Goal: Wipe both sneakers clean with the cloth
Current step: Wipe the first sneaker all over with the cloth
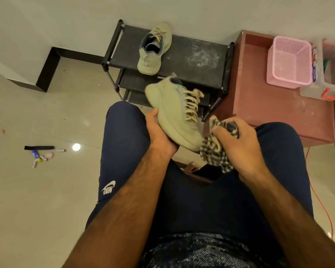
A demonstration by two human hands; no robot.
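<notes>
Sneakers are both in view. We hold the first sneaker [174,113] above our lap, tipped on its side, with the laces facing right and the toe pointing down toward us. Our left hand [160,132] grips it from the sole side. The thumb lies over the sole's edge near the midfoot and the fingers are hidden underneath. Our right hand [238,144] is curled round the cloth [214,151], a checked rag bunched into a wad. The wad sits at the toe of the first sneaker, touching it or all but touching; we cannot tell which. The second sneaker [153,51] lies on the top shelf of the black shoe rack [197,55] ahead of us, well apart from both hands.

We judge that we are wiping the first sneaker, working at its toe, and that the second sneaker is not yet taken up. The next move calls for pressing the wad onto the knit upper and drawing it from the toe along the side. Meanwhile the left hand holds firm and turns the shoe so that the laces, heel and sole edge face the cloth in turn. The knit will likely hold dirt, so we expect short, firm strokes to serve better than one light pass.
</notes>
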